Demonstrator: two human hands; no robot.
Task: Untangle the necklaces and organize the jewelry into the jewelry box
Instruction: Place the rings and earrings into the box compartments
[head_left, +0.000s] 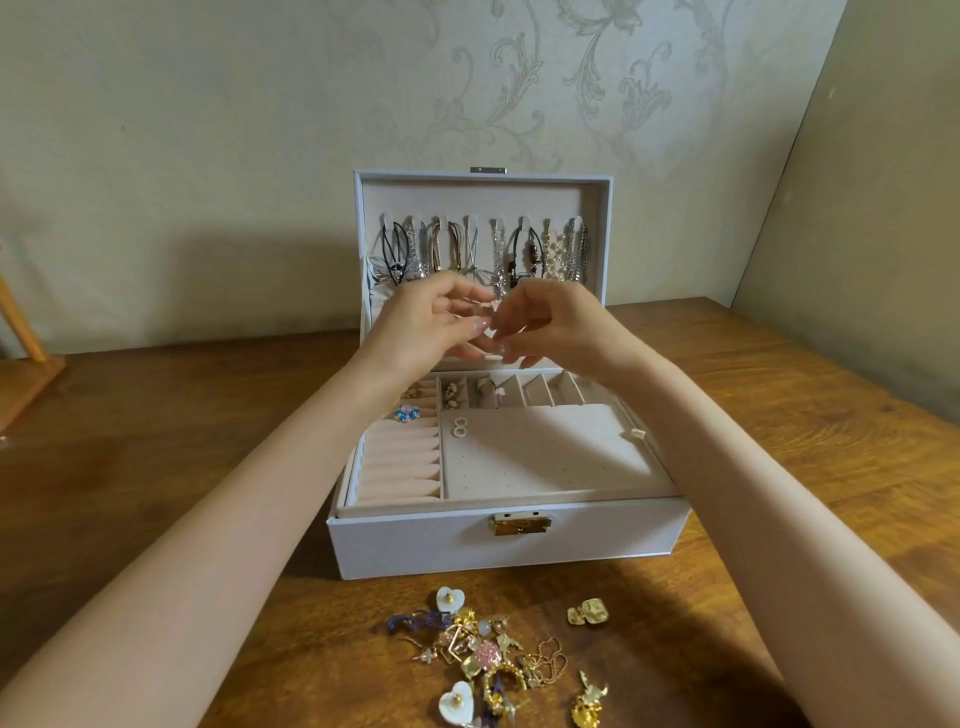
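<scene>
While a tiny piece (487, 318) is pinched between left hand (431, 325) and right hand (553, 322) above the box (509, 543), probably to be readied for a slot, loose jewelry (498, 654) is left before it.

Jewelry box (415, 545) under left hand (431, 322): matt smooth shell, velvety matt lining (545, 452); clasp (522, 524) shiny metal; table (156, 441) polished wood.
</scene>
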